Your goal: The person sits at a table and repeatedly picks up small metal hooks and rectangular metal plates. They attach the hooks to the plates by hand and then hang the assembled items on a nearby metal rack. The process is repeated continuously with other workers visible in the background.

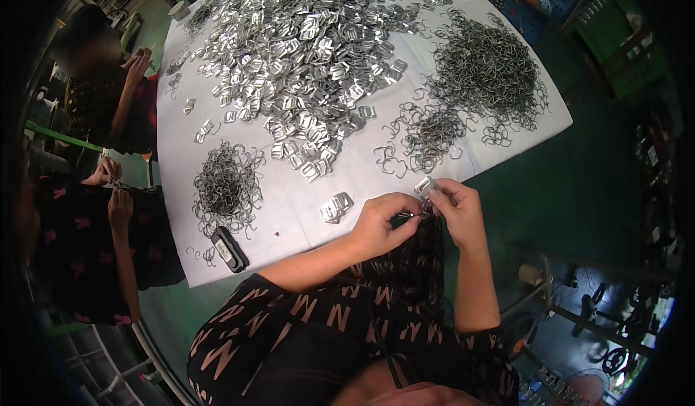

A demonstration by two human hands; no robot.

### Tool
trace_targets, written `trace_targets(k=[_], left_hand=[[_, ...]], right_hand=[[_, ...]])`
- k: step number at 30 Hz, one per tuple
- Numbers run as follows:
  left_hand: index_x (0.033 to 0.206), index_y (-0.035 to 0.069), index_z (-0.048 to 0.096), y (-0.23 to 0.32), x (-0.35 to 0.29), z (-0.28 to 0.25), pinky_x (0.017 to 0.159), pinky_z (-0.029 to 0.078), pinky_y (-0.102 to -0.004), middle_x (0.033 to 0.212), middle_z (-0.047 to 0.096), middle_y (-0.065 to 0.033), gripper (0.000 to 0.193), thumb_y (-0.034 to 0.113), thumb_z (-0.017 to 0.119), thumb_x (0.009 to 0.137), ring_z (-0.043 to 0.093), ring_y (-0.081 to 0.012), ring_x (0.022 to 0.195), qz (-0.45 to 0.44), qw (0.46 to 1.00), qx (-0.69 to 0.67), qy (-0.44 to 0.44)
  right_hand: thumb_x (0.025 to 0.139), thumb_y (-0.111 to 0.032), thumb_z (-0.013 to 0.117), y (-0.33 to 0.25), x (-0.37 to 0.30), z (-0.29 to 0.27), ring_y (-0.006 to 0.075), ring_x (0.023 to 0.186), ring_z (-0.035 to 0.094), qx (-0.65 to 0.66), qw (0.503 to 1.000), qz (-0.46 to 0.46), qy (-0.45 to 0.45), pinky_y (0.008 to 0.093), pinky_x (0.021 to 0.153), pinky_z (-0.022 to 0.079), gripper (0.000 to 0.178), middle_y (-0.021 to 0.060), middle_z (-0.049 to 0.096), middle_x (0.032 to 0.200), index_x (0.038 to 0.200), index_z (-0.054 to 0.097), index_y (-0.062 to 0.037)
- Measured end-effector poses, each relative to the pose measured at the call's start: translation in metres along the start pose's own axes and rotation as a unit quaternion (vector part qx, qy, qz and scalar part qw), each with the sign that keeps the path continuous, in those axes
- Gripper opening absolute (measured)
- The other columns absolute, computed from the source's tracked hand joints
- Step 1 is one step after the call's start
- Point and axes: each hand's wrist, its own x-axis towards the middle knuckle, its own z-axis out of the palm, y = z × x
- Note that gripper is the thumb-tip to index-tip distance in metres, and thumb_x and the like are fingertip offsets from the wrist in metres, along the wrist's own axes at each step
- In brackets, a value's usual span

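Note:
Just past the table's near edge, my two hands meet over my lap. My right hand (460,209) pinches a flat silver metal buckle (425,186) between thumb and fingers. Close beside it, my left hand (385,223) is curled closed with its fingertips near the buckle's lower end. Something small and dark shows inside the left fingers, too small to name. Several loose silver buckles (336,208) lie on the white-covered table left of my hands. A scatter of bent wire hooks (427,134) lies ahead of them.
A big heap of silver buckles (311,51) covers the table's middle. Piles of wire hooks lie at the right (492,73) and left (228,182). A black oblong device (229,250) sits at the near left edge. Other people's hands (119,207) work along the left side.

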Motion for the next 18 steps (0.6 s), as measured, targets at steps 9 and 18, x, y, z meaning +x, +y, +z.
trace_targets(k=[9, 18], left_hand=[[0.089, 0.001, 0.064, -0.009, -0.008, 0.011, 0.067, 0.052, -0.0299, 0.084, 0.068, -0.0110, 0.015, 0.003, 0.071, 0.076, 0.067, -0.0238, 0.076, -0.044, 0.997, 0.040, -0.041], [0.089, 0.000, 0.065, -0.016, 0.008, -0.002, 0.071, 0.053, -0.0313, 0.084, 0.068, -0.0116, 0.012, 0.003, 0.070, 0.079, 0.068, -0.0247, 0.078, 0.030, 0.992, 0.028, -0.117]], right_hand=[[0.086, -0.004, 0.066, -0.001, -0.025, 0.001, 0.0104, 0.069, 0.059, -0.090, 0.991, -0.098, 0.033, 0.0235, 0.064, 0.046, 0.012, 0.0066, 0.063, 0.080, 0.091, 0.066, 0.0061], [0.081, 0.001, 0.069, 0.010, -0.031, 0.002, 0.0134, 0.066, 0.058, -0.105, 0.979, -0.151, 0.086, 0.0254, 0.060, 0.046, 0.009, 0.0079, 0.062, 0.077, 0.088, 0.065, 0.0053]])
